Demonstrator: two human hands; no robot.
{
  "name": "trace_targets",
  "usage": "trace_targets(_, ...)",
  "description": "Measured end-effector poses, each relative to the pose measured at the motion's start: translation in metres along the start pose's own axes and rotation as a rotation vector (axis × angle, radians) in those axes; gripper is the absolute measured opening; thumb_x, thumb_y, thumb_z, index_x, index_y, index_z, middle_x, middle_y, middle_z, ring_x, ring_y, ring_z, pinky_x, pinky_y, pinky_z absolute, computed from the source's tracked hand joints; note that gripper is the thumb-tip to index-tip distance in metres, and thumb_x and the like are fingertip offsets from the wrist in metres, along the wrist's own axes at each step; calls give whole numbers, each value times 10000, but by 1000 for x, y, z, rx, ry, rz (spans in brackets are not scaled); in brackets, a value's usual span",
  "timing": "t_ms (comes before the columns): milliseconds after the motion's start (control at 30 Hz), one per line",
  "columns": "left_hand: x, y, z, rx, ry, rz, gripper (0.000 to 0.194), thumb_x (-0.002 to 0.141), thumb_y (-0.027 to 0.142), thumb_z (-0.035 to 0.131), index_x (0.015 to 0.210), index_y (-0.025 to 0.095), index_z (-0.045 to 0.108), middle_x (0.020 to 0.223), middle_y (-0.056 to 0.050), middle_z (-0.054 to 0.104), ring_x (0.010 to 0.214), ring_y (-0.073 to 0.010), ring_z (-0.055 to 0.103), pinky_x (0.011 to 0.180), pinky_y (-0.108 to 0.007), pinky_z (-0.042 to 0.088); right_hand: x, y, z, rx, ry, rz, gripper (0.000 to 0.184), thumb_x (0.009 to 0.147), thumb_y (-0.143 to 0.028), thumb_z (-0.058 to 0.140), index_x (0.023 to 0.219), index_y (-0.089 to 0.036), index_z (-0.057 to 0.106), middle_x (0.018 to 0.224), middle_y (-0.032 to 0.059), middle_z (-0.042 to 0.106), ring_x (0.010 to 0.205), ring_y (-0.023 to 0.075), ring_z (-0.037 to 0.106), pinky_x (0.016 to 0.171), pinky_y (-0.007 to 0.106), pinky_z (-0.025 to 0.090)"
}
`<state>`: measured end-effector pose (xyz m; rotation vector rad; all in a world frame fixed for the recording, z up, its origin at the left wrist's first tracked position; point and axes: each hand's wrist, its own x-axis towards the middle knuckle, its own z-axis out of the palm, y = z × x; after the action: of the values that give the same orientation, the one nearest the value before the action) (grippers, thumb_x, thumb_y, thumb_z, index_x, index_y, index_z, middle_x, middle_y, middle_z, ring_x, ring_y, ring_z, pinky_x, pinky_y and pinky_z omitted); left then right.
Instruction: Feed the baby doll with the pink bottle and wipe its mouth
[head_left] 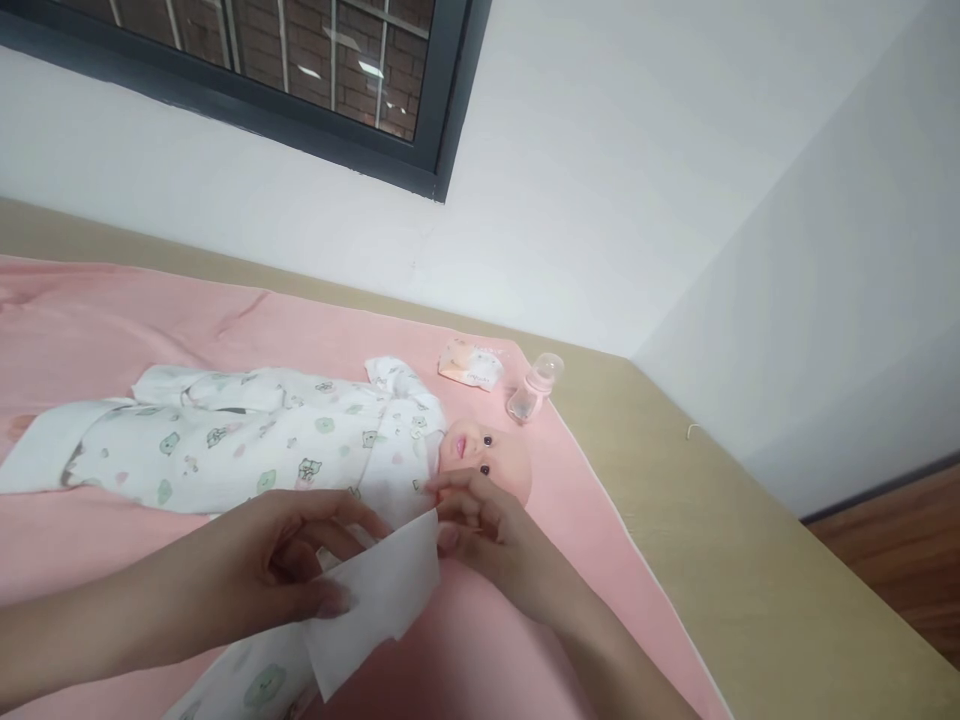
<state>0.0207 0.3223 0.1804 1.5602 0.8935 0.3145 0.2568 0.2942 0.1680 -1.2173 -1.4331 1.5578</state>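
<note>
Left hand (307,565): in the foreground, palm side partly visible, thumb in front of and fingers behind a thin white wipe (382,600), which it pinches.

Right hand (491,545): fingers curled, thumb brought towards the fingertips at the upper right corner of the wipe; whether they grip that corner or only meet it cannot be told.

White wipe: one piece, flat, slanting between the hands, one corner hanging low; held in front of the baby doll and over the pink cloth.

Printed white fabric (262,685): at the lower edge of the view, partly behind the left forearm and the wipe; green motifs.

Pink cloth (607,570): spread beneath the doll, pale hem along the right side, some wrinkles at far left.

Baby doll (322,430): on its back, head to the right, legs to the left; white outfit with green and pink motifs and small animal figures. Right fingers overlap the head in view; contact cannot be told.

Feeding bottle (532,388): clear, pink collar, clear domed cap; on the cloth near its hem, beyond the head.

Soft packet (471,364): white and peach, lettering too small to read; just left of the bottle.

Wood-toned tabletop (675,520): bare strip at right and along the back.

Wall (570,180): white, meeting a second wall at right.

Window (300,60): dark frame, pale bars, brickwork beyond.
</note>
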Motion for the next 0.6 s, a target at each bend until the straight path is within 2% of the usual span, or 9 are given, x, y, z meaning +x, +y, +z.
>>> trace_targets(67, 0, -1, 0, -15, -3, 7, 329, 721, 298, 665, 1037, 223, 617, 865, 0, 710, 719, -185, 632, 588, -236, 439, -2, 1, 1, -51, -65, 44, 520, 733, -384, 740, 1197, -285, 526, 982, 14, 608, 901, 145, 586, 820, 315, 470)
trace_targets(133, 1, -3, -2, -19, -7, 20, 316, 728, 292, 665, 1032, 220, 617, 854, 3, 703, 700, -175, 618, 564, -224, 412, -2, 1, 0, -88, -89, 75, 560, 699, -348, 769, 1202, -289, 530, 977, 16, 605, 887, 153, 583, 792, 318, 476)
trace_targets(267, 4, -7, -4, 18, -14, 43, 320, 724, 301, 674, 1024, 210, 613, 819, 12, 671, 614, -131, 538, 506, -203, 334, 1, 0, -6, -73, -76, 67, 443, 701, -315, 762, 1099, -225, 590, 875, 3, 596, 816, 133, 570, 756, 291, 461)
trace_targets(367, 5, -8, -4, 57, 26, 42, 335, 718, 336, 674, 1025, 219, 610, 846, 14, 667, 587, -118, 507, 487, -207, 303, 2, -4, -8, -130, -71, 54, 312, 728, -345, 735, 984, -197, 634, 858, 3, 591, 801, 119, 551, 738, 265, 439)
trace_targets(500, 6, -10, -1, -4, 33, 55, 385, 755, 427, 654, 1073, 221, 589, 845, -2, 671, 634, -150, 581, 543, -233, 406, -3, -11, -9, -143, -17, 22, 232, 754, -385, 704, 821, -173, 639, 757, -12, 569, 698, 89, 517, 655, 227, 404)
trace_targets(600, 2, -14, 6, 13, 32, 141, 332, 861, 480, 535, 1067, 224, 586, 908, -23, 673, 746, -178, 635, 661, -266, 493, -11, -20, -18, -29, 95, -94, 231, 756, -384, 705, 809, -172, 633, 718, -12, 589, 660, 85, 530, 642, 221, 417)
